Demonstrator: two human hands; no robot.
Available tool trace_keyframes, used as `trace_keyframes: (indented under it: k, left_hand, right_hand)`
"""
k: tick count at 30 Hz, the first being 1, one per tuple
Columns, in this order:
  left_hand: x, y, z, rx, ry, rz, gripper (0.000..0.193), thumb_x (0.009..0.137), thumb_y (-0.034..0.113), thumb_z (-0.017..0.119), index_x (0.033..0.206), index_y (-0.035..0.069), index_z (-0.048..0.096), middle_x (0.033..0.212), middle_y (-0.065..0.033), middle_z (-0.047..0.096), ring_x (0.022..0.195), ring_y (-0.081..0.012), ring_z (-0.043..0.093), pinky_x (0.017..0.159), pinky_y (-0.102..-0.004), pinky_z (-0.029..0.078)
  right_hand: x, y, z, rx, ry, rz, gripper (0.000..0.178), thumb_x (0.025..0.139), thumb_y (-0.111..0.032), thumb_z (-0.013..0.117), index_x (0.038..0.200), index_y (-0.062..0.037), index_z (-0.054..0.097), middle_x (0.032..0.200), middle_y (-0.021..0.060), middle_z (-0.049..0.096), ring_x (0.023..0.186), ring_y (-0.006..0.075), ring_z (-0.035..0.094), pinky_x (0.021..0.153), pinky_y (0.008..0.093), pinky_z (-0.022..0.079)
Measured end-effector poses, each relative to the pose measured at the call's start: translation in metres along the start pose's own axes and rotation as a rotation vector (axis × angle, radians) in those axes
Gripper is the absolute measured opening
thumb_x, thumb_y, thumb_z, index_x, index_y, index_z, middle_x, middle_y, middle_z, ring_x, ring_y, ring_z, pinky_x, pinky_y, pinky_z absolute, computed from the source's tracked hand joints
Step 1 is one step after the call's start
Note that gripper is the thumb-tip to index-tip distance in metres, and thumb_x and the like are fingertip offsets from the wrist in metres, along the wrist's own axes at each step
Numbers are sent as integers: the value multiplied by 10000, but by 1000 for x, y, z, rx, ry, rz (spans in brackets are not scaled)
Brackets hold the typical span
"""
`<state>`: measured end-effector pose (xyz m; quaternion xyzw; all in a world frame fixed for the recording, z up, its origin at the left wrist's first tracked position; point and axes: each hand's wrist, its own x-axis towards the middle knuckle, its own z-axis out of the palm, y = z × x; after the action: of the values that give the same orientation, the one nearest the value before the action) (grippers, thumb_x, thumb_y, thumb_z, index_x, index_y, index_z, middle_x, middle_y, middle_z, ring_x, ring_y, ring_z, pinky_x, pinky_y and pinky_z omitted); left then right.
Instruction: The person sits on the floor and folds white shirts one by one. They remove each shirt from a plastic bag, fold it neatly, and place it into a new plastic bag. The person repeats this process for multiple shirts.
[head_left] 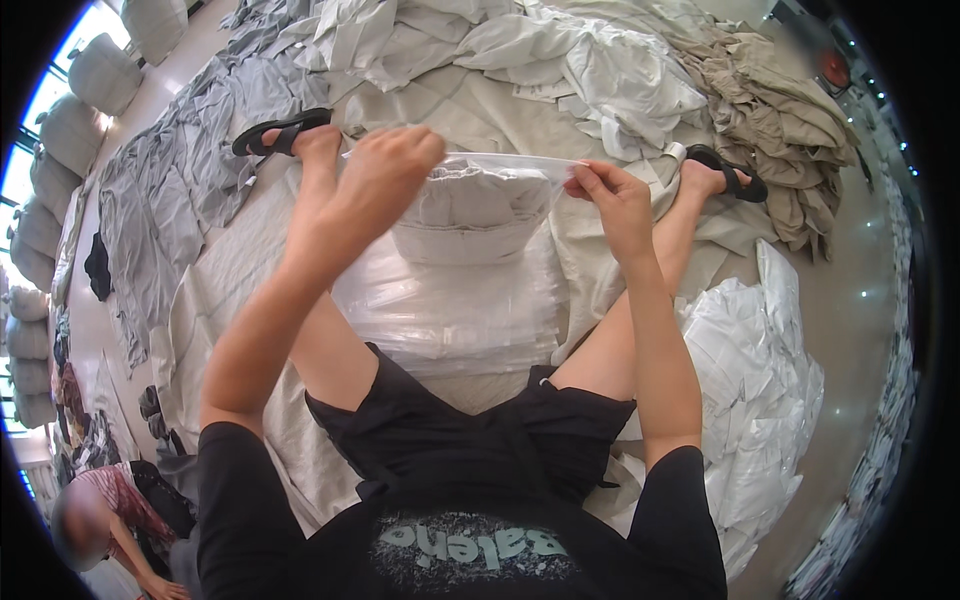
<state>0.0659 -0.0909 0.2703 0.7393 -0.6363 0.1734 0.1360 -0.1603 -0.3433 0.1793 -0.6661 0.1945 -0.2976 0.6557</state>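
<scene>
Between my legs a folded beige garment [465, 243] sits inside a clear plastic bag [500, 163], whose top edge is stretched between my two hands. At the bag's left top corner is my left hand [392, 165], its fingers curled closed and slightly blurred. My right hand [608, 195] pinches the right end of the same edge between thumb and fingers. Beneath the garment lies a stack of flat clear plastic bags [450, 315], spread on the beige cloth that I sit on.
Grey garments [165, 195] are heaped on the left, white ones [630, 80] at the far side and tan ones [765, 120] at the far right. Filled plastic packages [745, 400] pile up beside my right leg. Another person [120, 510] bends over at the lower left.
</scene>
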Motion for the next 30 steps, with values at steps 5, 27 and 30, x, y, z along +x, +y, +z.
trace_keyframes:
  k: [5, 27, 30]
  left_hand:
    - [-4, -45, 4, -11, 21, -59, 81, 1011, 125, 672, 1026, 45, 668, 989, -119, 715, 977, -341, 733, 837, -451, 560]
    - [-145, -13, 229, -945, -517, -1263, 830, 892, 529, 883, 1296, -168, 682, 1116, -244, 783, 948, -295, 786, 762, -371, 620]
    - [-152, -16, 240, -1311, -331, -1286, 654, 943, 372, 875, 1265, -167, 691, 1103, -218, 786, 953, -288, 790, 767, -387, 638]
  right_hand:
    - [27, -8, 6, 30, -18, -22, 217, 1071, -132, 745, 1185, 45, 797, 1006, 92, 808, 934, 143, 768, 887, 291, 635]
    - [-73, 200, 123, -1227, -364, -69, 900, 948, -843, 561, 1707, -380, 419, 1859, 113, 144, 1718, 375, -13, 1352, 638, -41]
    - [-55, 199, 113, -1030, -373, -50, 848, 988, -771, 582, 1704, -344, 429, 1847, 123, 175, 1707, 387, 83, 1358, 610, 45]
